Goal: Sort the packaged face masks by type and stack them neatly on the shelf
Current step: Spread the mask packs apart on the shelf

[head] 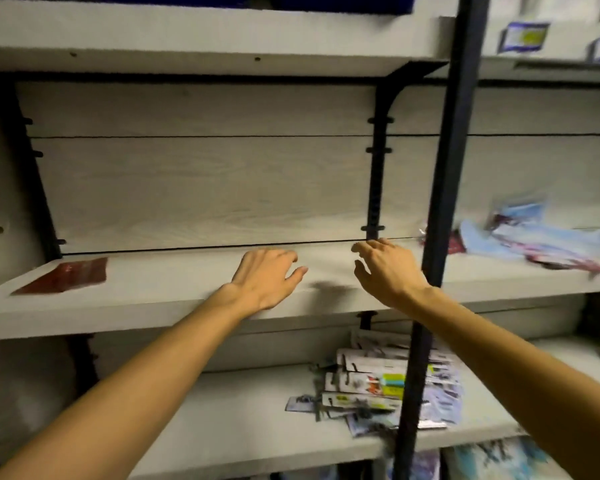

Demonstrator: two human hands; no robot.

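Note:
Both of my arms reach over the middle shelf point(174, 289), a pale grey wooden board. My left hand point(267, 275) hovers palm down with relaxed fingers and holds nothing. My right hand point(385, 268) is beside it, fingers spread loosely, also empty. A flat dark red mask packet point(66, 275) lies at the shelf's left end, well away from both hands. A loose heap of light blue and red mask packets point(530, 240) lies on the same level to the right, past the black upright post point(440, 216).
The lower shelf point(243, 417) carries a messy pile of white and purple carded packets point(378, 386). More blue packets point(499, 459) show at the bottom right. Labelled white items point(527, 36) sit on the top right shelf. Black brackets line the back panel.

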